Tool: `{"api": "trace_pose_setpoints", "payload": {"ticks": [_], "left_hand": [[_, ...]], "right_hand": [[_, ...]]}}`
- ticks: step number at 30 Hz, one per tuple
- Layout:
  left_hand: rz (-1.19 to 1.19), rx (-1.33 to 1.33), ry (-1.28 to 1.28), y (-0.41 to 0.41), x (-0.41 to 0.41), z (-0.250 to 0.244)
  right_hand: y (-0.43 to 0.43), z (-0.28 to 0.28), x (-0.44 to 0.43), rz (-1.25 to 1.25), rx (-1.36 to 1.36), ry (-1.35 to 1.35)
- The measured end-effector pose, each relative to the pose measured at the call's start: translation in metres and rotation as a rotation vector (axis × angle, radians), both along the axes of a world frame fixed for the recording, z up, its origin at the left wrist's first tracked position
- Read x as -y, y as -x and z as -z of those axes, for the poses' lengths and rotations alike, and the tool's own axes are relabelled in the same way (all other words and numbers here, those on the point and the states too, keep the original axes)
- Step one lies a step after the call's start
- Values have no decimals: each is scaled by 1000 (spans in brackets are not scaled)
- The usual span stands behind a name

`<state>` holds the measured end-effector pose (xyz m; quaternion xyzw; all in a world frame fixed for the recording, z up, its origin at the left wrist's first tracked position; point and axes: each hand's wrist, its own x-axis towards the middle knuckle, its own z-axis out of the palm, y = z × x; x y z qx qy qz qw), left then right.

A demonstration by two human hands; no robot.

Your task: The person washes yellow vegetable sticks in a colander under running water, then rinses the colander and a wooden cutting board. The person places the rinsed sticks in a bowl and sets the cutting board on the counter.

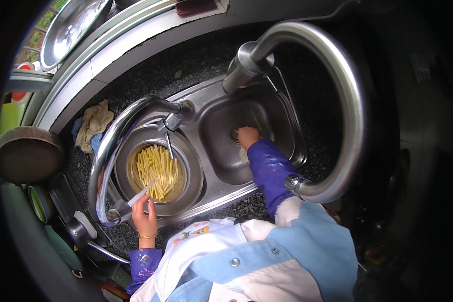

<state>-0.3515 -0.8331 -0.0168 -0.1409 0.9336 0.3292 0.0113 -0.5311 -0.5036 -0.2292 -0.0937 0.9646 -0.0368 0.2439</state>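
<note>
My left hand (145, 219), with a thin bracelet at the wrist, is at the near rim of a metal basin (194, 177), beside the tap's water stream (141, 193). Its thumb and fingers are apart and nothing shows between them. Inside that basin, a smaller metal bowl (185, 177) holds many pale yellow cut vegetable sticks (156, 170) in water. My right hand (248, 136) reaches into the right sink basin (221, 151), its fingers curled at the drain strainer (234, 135). Whatever those fingers may hold is hidden. A pale scrap (244, 154) lies under the wrist.
A curved chrome tap (98, 166) arches over the left basin. Another large steel spout (353, 94) loops past my right forearm. Crumpled cloths (94, 122) lie on the black speckled counter (151, 71). A brown round pan (30, 154) and a cleaver-like dark blade (62, 196) stand left.
</note>
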Motion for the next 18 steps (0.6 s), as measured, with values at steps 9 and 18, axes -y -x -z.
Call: {"api": "trace_pose_setpoints", "payload": {"ticks": [9, 18], "left_hand": [[-68, 37, -103, -3, -3, 1], [-60, -37, -137, 2, -6, 1]], "right_hand": [[24, 17, -42, 463, -180, -122], [21, -47, -26, 512, 26, 217]]}}
